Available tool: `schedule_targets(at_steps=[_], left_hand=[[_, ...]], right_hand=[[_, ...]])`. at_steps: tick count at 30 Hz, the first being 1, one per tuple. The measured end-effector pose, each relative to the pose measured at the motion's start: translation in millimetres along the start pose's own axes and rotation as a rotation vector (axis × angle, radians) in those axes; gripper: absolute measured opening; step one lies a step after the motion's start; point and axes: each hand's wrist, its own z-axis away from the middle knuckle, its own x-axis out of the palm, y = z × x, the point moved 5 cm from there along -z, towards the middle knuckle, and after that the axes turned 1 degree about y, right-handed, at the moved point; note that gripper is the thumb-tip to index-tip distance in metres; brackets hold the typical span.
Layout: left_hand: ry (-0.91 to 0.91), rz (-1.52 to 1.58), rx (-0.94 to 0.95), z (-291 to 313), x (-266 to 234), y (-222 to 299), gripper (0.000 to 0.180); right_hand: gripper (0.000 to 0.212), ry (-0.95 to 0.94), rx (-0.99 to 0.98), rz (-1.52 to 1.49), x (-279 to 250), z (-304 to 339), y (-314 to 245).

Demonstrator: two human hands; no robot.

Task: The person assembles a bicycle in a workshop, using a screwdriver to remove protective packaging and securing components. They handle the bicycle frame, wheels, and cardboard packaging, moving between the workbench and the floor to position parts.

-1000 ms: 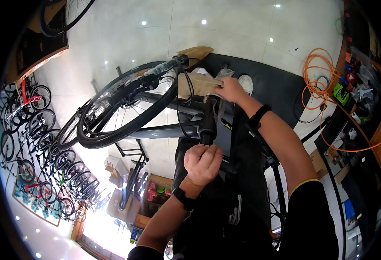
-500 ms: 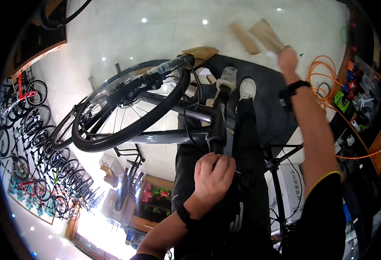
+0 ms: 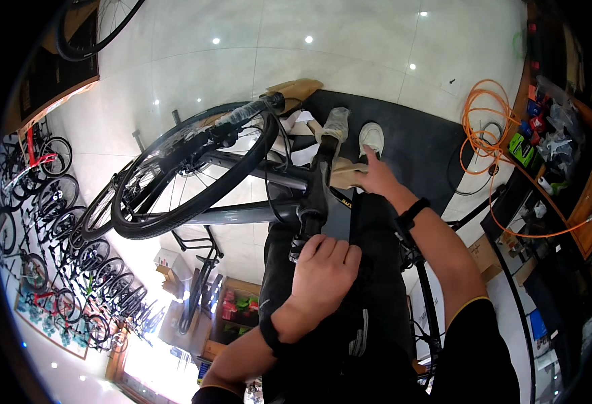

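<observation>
Because the bicycle is supported in part by the person's own grasp, the near end of the head tube (image 3: pixel 315 194) is seen wrapped by the left hand (image 3: pixel 326 273), though the piece beneath the palm is hidden. By the right hand (image 3: pixel 380 178), a piece of brown cardboard (image 3: pixel 345 174) is pinched beside the tube, with the index finger left extended toward the far end. The head tube itself is held slantwise between the hands, above the lap, its far end covered by a clear plastic wrap (image 3: pixel 337 122). Should the left hand be loosened, the front of the frame could be tipped or rolled, since the weight seems to be carried well off to one side by the wheel (image 3: pixel 151 228) and the down tube (image 3: pixel 249 213). If the cardboard were pulled while an edge was trapped, it could be torn, or the tube could be jerked. The black cable (image 3: pixel 267 192) hanging in a loop beside the frame might be snagged or kinked by any turn of the tube. Farther out, the white shoe (image 3: pixel 371 137) is planted on the black mat (image 3: pixel 420 128), where the toes could be struck by a dropped end; beyond, the orange hose (image 3: pixel 545 236) could be caught by a foot.
</observation>
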Motion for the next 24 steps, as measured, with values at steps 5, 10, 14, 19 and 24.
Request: schedule_targets(at_steps=[5, 10, 14, 19, 24], left_hand=[[0.16, 0.153, -0.131, -1.5, -22.2, -4.9, 0.029], [0.098, 0.197, -0.148, 7.0, -50.0, 4.6, 0.03], [0.026, 0.194, -0.132, 25.1, -70.2, 10.6, 0.027], [-0.028, 0.199, -0.166, 46.6, -105.1, 18.4, 0.021], [-0.077, 0.193, -0.168, 62.4, -121.4, 22.4, 0.022]], right_hand=[[0.086, -0.105, -0.303, 0.284, 21.9, 16.4, -44.2], [0.072, 0.086, -0.451, 0.194, 33.7, 21.5, -63.0], [0.04, 0.19, -0.402, 0.327, 41.8, -0.5, -40.0], [0.017, 0.135, -0.098, 0.511, 19.6, -45.1, 22.7], [0.021, 0.118, 0.323, 0.544, -56.4, -45.7, 109.0]])
